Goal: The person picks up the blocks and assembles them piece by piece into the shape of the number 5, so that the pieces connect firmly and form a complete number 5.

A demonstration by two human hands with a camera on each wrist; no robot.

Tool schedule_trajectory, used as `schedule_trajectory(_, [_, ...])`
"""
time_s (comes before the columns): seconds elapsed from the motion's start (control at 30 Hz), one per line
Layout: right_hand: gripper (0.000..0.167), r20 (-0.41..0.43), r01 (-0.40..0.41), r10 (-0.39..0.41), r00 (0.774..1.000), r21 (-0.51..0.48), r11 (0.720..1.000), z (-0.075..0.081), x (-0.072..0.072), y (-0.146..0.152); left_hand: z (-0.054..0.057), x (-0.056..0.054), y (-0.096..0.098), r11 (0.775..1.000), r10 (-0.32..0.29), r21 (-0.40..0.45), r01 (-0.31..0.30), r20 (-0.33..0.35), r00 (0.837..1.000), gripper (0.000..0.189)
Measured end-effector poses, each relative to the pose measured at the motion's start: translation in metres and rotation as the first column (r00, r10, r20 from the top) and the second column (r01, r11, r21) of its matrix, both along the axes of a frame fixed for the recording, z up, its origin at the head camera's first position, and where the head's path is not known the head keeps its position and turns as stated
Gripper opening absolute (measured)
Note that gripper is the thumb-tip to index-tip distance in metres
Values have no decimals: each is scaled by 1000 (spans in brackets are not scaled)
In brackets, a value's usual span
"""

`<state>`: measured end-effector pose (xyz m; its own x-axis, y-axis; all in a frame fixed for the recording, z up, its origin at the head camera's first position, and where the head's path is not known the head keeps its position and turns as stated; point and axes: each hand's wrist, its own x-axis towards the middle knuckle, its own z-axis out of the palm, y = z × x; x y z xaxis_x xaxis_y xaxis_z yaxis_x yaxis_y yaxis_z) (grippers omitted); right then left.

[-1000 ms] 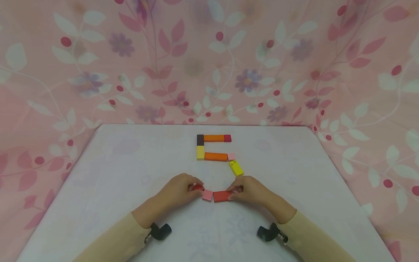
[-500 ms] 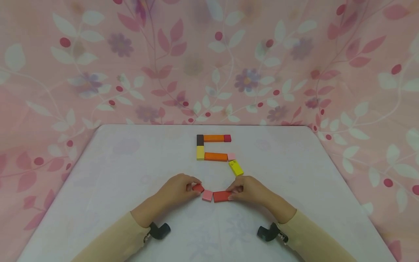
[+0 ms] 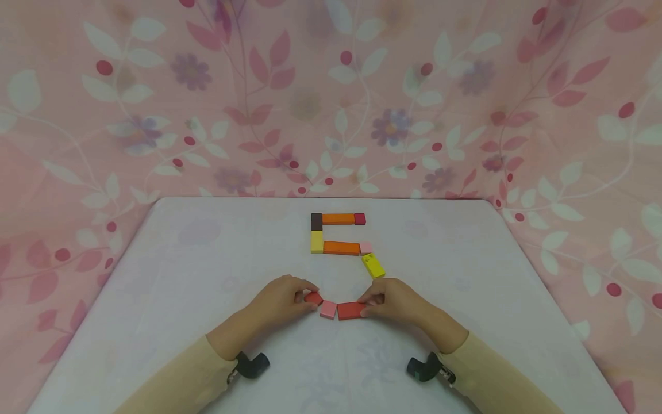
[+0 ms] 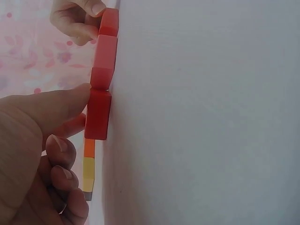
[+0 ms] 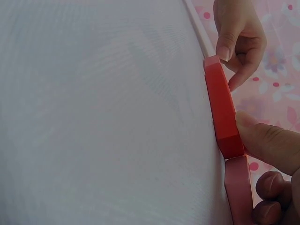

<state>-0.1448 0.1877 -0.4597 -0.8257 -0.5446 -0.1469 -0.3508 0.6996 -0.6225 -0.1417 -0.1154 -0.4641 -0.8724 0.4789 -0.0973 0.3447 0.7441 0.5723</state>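
Observation:
In the head view, my left hand (image 3: 281, 296) has thumb and index finger on either side of a small red block (image 3: 313, 298). The left wrist view shows the thumb tip at that red block's (image 4: 99, 115) edge. My right hand (image 3: 395, 299) pinches the right end of a longer red block (image 3: 350, 310). Between the two red blocks lies a tilted pink block (image 3: 328, 309). Another pink block (image 5: 239, 187) adjoins the longer red block in the right wrist view, beside my curled right fingers. My right hand mostly hides it in the head view.
Farther back, a dark brown block (image 3: 316, 221), a pale yellow block (image 3: 316, 242), orange blocks (image 3: 338, 219), a crimson block (image 3: 360, 218) and a light pink block (image 3: 366, 248) form an angular line. A slanted bright yellow block (image 3: 373, 265) lies near my right hand. All rest on a white-covered table (image 3: 207, 253).
My left fingertips have drawn back slightly to the left, uncovering more of the small red block. The right hand and the other blocks look unmoved.

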Motion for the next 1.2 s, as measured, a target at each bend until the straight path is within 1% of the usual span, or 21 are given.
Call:
schedule_trajectory(0.23, [22, 9, 7, -7, 1000, -5, 1000, 0, 0, 1, 1, 0, 1, 1000, 1, 3, -1, -2, 1000, 32])
schedule_trajectory(0.47, [22, -5, 8, -8, 1000, -1, 1000, -2, 0, 1, 1, 1, 1, 1000, 9, -2, -9, 8, 1000, 32])
schedule_trajectory(0.6, [24, 15, 13, -13, 1000, 3, 1000, -2, 0, 2, 4, 2, 0, 999, 33, -3, -33, 4, 999, 32])
schedule_trajectory(0.7, [26, 54, 32, -31, 998, -16, 999, 0, 0, 4, 7, 2, -4, 998, 58, -2, -58, 7, 998, 32])
schedule_trajectory(0.8, [27, 98, 71, -66, 993, -47, 996, 4, -1, 7, 10, 1, -10, 996, 85, -3, -85, 2, 996, 33])
schedule_trajectory(0.87, [25, 110, 99, -92, 990, -63, 993, 7, -3, 11, 12, -1, -15, 995, 102, -3, -102, -15, 995, 32])
schedule_trajectory(0.97, [21, 92, 128, -121, 988, -75, 989, 12, -5, 19, 16, -2, -25, 992, 128, -4, -128, -31, 991, 32])
schedule_trajectory(1.1, [18, 54, 164, -160, 986, -93, 982, 21, -9, 33, 23, -4, -40, 986, 166, -15, -167, -36, 985, 34])
schedule_trajectory(1.2, [20, 14, 186, -185, 983, -102, 977, 29, -11, 46, 29, -6, -51, 980, 196, -1, -197, -75, 978, 33])
